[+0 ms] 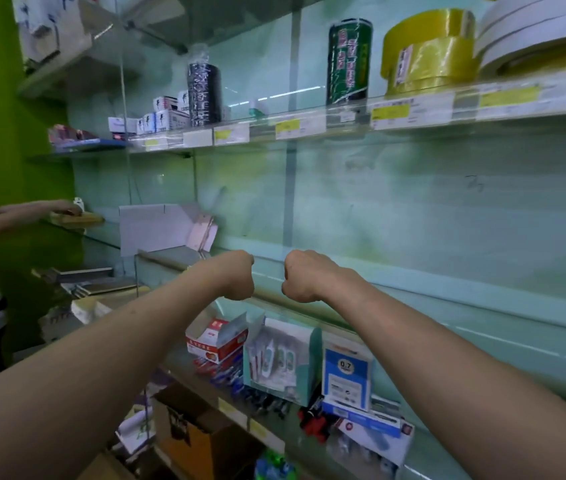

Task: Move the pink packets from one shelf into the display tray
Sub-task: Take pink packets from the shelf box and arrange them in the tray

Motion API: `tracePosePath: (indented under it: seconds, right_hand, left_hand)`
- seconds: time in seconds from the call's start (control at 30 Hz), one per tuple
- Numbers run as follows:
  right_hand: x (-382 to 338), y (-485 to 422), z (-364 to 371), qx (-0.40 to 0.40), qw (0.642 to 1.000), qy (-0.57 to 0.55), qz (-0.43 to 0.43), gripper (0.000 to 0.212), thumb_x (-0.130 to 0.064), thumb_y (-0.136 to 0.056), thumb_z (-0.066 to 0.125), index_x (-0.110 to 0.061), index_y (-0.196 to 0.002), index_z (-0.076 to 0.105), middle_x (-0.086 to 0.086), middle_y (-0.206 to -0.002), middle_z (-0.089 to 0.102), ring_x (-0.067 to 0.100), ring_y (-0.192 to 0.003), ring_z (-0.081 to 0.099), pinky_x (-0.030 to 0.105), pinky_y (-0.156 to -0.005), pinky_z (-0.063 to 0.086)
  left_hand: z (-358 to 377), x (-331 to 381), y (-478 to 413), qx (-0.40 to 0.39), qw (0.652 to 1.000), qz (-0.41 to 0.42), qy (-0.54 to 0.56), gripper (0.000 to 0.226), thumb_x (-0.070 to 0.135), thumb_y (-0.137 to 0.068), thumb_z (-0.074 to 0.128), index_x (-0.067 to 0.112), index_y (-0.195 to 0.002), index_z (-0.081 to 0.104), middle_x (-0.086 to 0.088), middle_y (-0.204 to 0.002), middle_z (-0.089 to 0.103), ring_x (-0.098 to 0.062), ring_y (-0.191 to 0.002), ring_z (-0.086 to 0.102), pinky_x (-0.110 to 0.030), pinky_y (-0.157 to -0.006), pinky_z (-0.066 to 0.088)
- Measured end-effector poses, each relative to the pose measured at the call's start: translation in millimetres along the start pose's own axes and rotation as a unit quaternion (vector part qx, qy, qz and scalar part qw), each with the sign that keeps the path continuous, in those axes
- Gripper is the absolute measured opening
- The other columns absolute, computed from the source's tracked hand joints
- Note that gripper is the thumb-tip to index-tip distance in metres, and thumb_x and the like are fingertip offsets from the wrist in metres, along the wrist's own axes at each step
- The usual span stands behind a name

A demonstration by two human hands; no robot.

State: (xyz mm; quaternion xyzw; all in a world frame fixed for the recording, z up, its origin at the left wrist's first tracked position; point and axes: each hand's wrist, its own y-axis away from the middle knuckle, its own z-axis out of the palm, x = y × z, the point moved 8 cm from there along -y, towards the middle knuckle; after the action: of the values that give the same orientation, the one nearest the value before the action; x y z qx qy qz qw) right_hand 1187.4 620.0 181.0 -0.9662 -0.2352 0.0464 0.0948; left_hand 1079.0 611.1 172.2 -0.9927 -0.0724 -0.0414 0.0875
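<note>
Both my arms reach forward over the middle glass shelf [413, 292]. My left hand [238, 277] and my right hand [300, 277] are curled into fists side by side, a small gap between them, and neither holds anything I can see. To the left on that shelf stands a white cardboard display tray [151, 230] with its lid up. A few pink packets [202, 230] lean at its right end. The hands are to the right of the tray and apart from it.
The upper shelf [309, 128] carries tape rolls [427, 53], wrapped black and green rolls and small boxes. The lower shelf holds a red box [215, 341], a teal box [281, 362] and a blue packet [345, 372]. Another person's arm [25, 211] reaches a shelf at far left.
</note>
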Motion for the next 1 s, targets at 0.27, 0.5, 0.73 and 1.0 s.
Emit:
tracePosePath:
  seconds: [0.27, 0.5, 0.73, 1.0]
  right_hand:
    - [-25, -51, 18, -0.007, 0.999, 0.037, 0.009, 0.025, -0.004, -0.089, 0.045, -0.013, -0.068, 0.036, 0.004, -0.073, 0.043, 0.02, -0.063, 0.045, 0.026, -0.047, 0.031]
    - [-27, -117, 35, -0.007, 0.999, 0.04, 0.031, 0.024, -0.002, -0.09, 0.043, -0.011, -0.069, 0.037, 0.005, -0.074, 0.044, 0.018, -0.061, 0.044, 0.025, -0.047, 0.031]
    - [-34, -200, 45, 0.01, 0.998, 0.048, 0.03, 0.021, -0.003, -0.09, 0.044, -0.009, -0.07, 0.039, 0.005, -0.077, 0.045, 0.023, -0.068, 0.047, 0.025, -0.049, 0.032]
    - [-51, -267, 60, 0.019, 0.998, 0.05, 0.02, 0.013, -0.003, -0.089, 0.047, -0.006, -0.077, 0.043, 0.007, -0.084, 0.048, 0.028, -0.08, 0.05, 0.029, -0.063, 0.038]
  left_hand:
    - [16, -53, -40, -0.014, 1.0, -0.01, 0.023, 0.066, 0.01, -0.091, 0.052, 0.012, -0.151, 0.023, -0.011, -0.15, 0.036, -0.027, -0.127, 0.047, -0.031, -0.1, 0.042]
    - [23, -87, -102, -0.009, 1.0, 0.002, 0.026, 0.068, 0.006, -0.09, 0.052, 0.01, -0.151, 0.021, -0.013, -0.148, 0.036, -0.028, -0.123, 0.049, -0.031, -0.095, 0.048]
    - [23, -125, -177, -0.001, 1.0, -0.002, 0.02, 0.072, 0.01, -0.089, 0.053, 0.012, -0.151, 0.016, -0.013, -0.148, 0.036, -0.029, -0.124, 0.047, -0.031, -0.089, 0.044]
    - [38, -153, -241, -0.011, 0.999, -0.006, 0.034, 0.081, 0.018, -0.087, 0.062, 0.011, -0.151, 0.013, -0.015, -0.15, 0.033, -0.03, -0.127, 0.043, -0.033, -0.091, 0.046]
